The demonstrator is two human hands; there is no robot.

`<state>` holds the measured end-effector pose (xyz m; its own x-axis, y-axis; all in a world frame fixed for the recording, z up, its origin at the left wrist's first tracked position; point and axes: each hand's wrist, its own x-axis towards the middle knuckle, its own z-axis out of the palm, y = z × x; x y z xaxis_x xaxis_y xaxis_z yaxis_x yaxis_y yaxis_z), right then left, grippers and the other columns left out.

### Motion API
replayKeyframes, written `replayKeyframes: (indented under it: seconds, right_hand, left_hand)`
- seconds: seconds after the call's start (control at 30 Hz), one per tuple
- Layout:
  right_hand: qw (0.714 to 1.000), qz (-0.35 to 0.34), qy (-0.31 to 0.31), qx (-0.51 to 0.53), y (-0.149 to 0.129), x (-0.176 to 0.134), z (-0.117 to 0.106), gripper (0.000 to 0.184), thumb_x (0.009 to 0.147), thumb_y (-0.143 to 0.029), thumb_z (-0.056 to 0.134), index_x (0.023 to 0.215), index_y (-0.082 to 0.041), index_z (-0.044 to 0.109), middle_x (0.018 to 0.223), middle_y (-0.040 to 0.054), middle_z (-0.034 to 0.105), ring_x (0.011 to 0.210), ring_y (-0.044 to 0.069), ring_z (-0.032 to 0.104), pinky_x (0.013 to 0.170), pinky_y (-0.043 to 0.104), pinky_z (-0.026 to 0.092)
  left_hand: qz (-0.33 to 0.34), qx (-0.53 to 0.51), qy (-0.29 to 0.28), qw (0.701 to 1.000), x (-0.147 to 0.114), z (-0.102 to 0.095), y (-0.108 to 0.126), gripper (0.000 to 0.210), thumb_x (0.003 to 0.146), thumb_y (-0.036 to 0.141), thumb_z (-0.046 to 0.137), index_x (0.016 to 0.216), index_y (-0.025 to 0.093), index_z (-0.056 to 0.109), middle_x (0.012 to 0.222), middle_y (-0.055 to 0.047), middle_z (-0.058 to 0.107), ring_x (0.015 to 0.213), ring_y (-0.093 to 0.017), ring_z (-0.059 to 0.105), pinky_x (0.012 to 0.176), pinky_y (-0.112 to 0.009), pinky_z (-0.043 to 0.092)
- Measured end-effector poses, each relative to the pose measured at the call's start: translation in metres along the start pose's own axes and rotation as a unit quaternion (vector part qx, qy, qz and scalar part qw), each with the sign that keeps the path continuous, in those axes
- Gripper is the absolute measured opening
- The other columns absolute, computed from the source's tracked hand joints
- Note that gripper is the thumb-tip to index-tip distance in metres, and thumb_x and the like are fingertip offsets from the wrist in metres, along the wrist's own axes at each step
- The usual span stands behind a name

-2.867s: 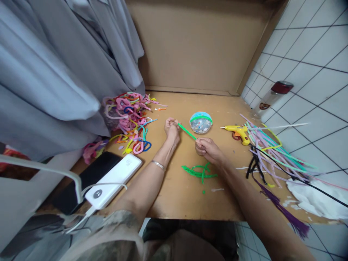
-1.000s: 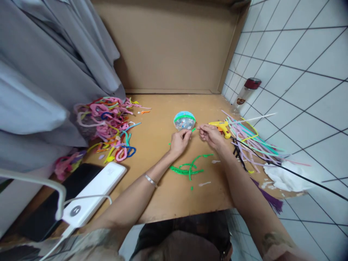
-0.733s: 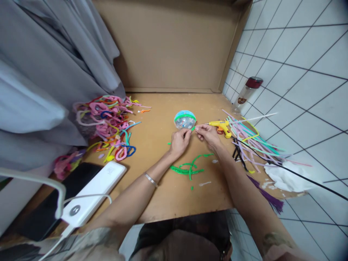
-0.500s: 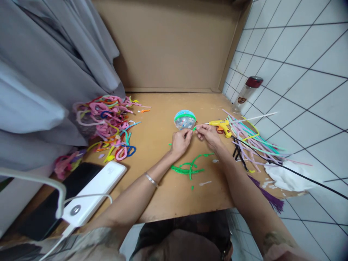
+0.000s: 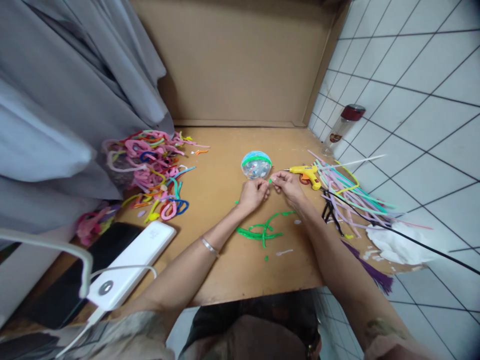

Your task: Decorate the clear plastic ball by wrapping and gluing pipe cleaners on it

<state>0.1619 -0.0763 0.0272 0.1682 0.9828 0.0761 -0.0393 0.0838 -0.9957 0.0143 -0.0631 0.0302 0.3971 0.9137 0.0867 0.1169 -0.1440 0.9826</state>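
Note:
Both of my hands meet at mid-table, their fingers pinched on a short piece of green pipe cleaner that shows between the fingertips. My left hand is closed, its thumb and fingers at the piece's left end. On the right end, my right hand pinches with thumb and forefinger. Just behind them sits a round ball, blue on top, with a green band and a clear lower half. Nearer me lie several cut green pipe cleaners. A yellow glue gun rests beside my right hand.
Pink and multicoloured pipe cleaners are heaped at left. A white power bank lies in front of them. More pipe cleaners, white tissue and a purple tassel are at right. A clear bottle leans by the tiles.
My left hand has shifted slightly to the right, closer to my right fingertips. Less of the green piece shows between the hands.

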Motion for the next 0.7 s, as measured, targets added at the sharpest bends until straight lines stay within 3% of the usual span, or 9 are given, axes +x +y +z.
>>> replayKeyframes:
  seconds: [0.13, 0.43, 0.53, 0.7]
  right_hand:
    - [1.000, -0.013, -0.022, -0.006, -0.002, -0.001, 0.000, 0.031, 0.063, -0.042, 0.080, 0.062, -0.018, 0.060, 0.052, -0.0051, 0.050, 0.048, 0.006, 0.037, 0.047, 0.021, 0.029]
    - [0.995, 0.018, -0.070, 0.068, -0.011, -0.005, 0.000, 0.042, 0.058, -0.051, 0.085, 0.066, -0.020, 0.059, 0.053, -0.0053, 0.054, 0.050, 0.008, 0.046, 0.051, 0.021, 0.035]
    - [0.994, 0.027, -0.077, 0.077, -0.012, -0.006, 0.002, 0.043, 0.057, -0.051, 0.086, 0.067, -0.020, 0.058, 0.056, -0.0050, 0.057, 0.052, 0.008, 0.050, 0.052, 0.021, 0.039]
    - [0.995, 0.035, -0.062, 0.071, -0.007, -0.004, 0.002, 0.038, 0.063, -0.048, 0.084, 0.071, -0.019, 0.061, 0.059, -0.0043, 0.058, 0.052, 0.007, 0.049, 0.049, 0.020, 0.036]
  left_hand:
    - [-0.118, -0.143, -0.069, 0.980, 0.004, -0.004, 0.003, 0.017, 0.089, 0.017, 0.058, 0.073, 0.014, 0.058, 0.060, 0.001, 0.061, 0.047, -0.008, 0.055, 0.056, -0.024, 0.049]
    - [-0.137, -0.258, -0.144, 0.946, 0.007, -0.019, 0.001, 0.023, 0.071, 0.026, 0.083, 0.081, 0.014, 0.066, 0.075, -0.001, 0.070, 0.064, -0.007, 0.063, 0.065, -0.020, 0.052]
    - [-0.152, -0.297, -0.136, 0.933, 0.008, -0.016, -0.001, 0.026, 0.070, 0.032, 0.083, 0.080, 0.014, 0.067, 0.074, -0.003, 0.070, 0.061, -0.007, 0.062, 0.061, -0.019, 0.049]
    - [-0.136, -0.318, -0.071, 0.936, 0.006, -0.005, -0.005, 0.028, 0.064, 0.031, 0.086, 0.072, 0.013, 0.065, 0.067, 0.000, 0.067, 0.051, -0.003, 0.050, 0.051, -0.016, 0.040]
